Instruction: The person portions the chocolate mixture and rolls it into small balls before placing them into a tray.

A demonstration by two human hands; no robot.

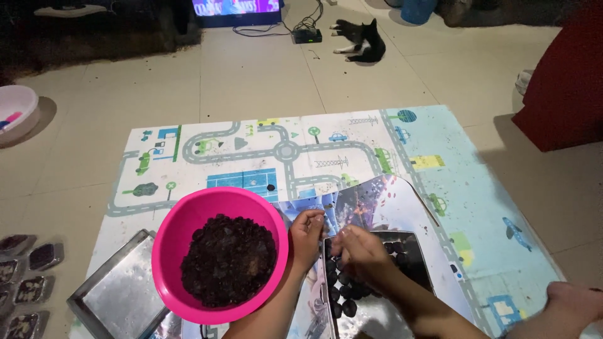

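Observation:
A pink bowl (220, 204) holding a dark crumbly mixture (229, 260) stands on the play mat in front of me. To its right lies a metal tray (418, 251) with several small black balls (342, 295) on it. My left hand (306, 237) is curled just beside the bowl's right rim. My right hand (363, 256) hovers palm down over the tray with bent fingers. The fingertips of both hands come together above the tray's far left corner. What lies between them is hidden.
An empty metal tray (119, 292) lies left of the bowl. Several small foil cups (28, 276) with dark filling sit on the floor at far left. A road-pattern mat (282, 150) covers the tiles. Farther off are a black-and-white cat (361, 39), a lit screen (235, 7), a white basin (16, 110) and my knee (565, 307).

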